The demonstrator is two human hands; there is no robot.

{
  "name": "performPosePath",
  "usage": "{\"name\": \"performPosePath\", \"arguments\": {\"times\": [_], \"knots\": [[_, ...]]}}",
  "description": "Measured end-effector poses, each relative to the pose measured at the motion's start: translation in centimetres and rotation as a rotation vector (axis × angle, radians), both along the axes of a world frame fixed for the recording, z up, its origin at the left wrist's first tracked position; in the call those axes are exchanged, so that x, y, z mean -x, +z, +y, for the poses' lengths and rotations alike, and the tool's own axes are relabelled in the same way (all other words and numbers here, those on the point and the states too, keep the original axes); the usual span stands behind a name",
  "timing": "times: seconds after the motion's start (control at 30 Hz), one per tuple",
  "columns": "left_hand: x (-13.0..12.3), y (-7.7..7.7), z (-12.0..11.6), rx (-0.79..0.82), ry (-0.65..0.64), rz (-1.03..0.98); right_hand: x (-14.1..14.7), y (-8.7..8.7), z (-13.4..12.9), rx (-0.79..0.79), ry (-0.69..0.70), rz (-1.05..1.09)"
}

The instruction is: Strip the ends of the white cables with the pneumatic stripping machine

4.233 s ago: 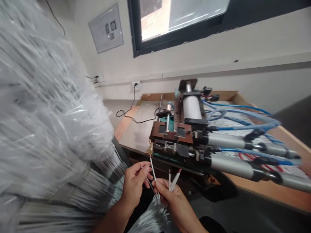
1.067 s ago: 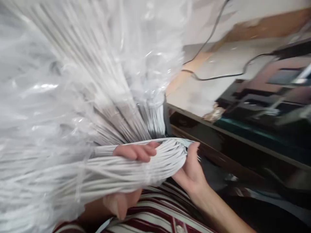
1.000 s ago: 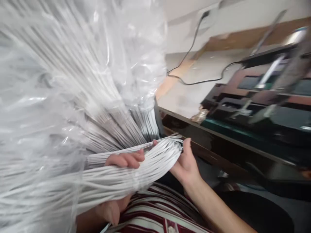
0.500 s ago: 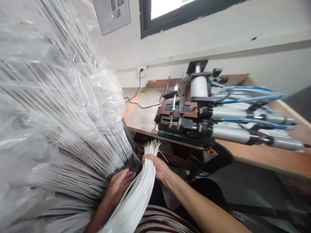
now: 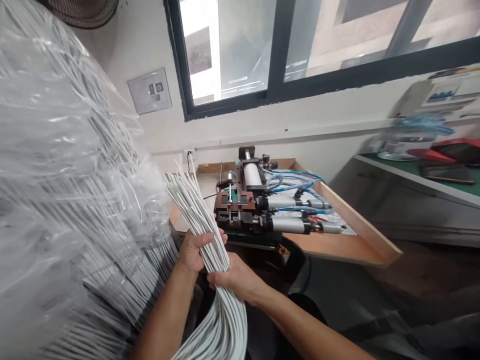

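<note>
A thick bundle of white cables (image 5: 200, 212) rises in front of me, its upper ends fanned out and its lower part curving down toward my lap. My left hand (image 5: 195, 250) is wrapped round the bundle partway up, thumb across the front. Just below and to the right, my right hand (image 5: 234, 277) grips the same bundle. Beyond the cables stands a machine with metal cylinders and dark clamp blocks (image 5: 234, 202); neither hand touches it.
Many more cables under clear plastic (image 5: 108, 200) fill the left side. The machine sits in a wooden tray (image 5: 337, 252) with blue air hoses (image 5: 283, 185). At the right, a green-topped shelf (image 5: 408, 172) holds a plastic container and red items. A window (image 5: 277, 95) is behind.
My left hand has moved from beside the cables to a grip round the bundle. The bundle's top is raised, and my view has tilted up and turned right.
</note>
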State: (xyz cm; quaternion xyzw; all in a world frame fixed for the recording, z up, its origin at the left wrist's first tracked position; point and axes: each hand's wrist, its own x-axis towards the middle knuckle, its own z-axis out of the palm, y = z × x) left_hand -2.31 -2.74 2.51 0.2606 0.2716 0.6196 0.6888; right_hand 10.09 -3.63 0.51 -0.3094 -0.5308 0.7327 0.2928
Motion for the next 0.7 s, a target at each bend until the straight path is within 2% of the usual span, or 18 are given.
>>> {"name": "performPosePath", "arguments": {"times": [0.07, 0.1, 0.2, 0.3, 0.37, 0.47, 0.6, 0.7], "knots": [[0.2, -0.1, 0.8, 0.053, 0.009, 0.015, 0.6, -0.7, 0.5, 0.04, -0.004, -0.003], [0.3, -0.9, 1.3, 0.1, 0.009, 0.019, 1.0, -1.4, 0.7, 0.077, -0.006, -0.006], [0.4, -5.1, 2.5, 0.284, -0.005, 0.028, 2.0, -4.8, 1.0, 0.234, -0.022, -0.023], [0.6, -9.8, 2.3, 0.482, -0.018, 0.049, 2.7, -8.0, 0.5, 0.394, -0.049, -0.03], [0.6, -11.6, 1.9, 0.57, -0.038, 0.07, 2.9, -9.0, 0.1, 0.469, -0.069, -0.017], [0.5, -11.8, 1.7, 0.623, -0.067, 0.103, 2.7, -9.0, 0.1, 0.512, -0.101, 0.035], [0.2, -9.8, 2.1, 0.571, -0.037, 0.146, 2.3, -7.8, 0.9, 0.482, -0.149, 0.139], [-0.2, -8.0, 2.0, 0.478, 0.012, 0.189, 2.1, -7.1, 1.1, 0.388, -0.219, 0.222]]}}
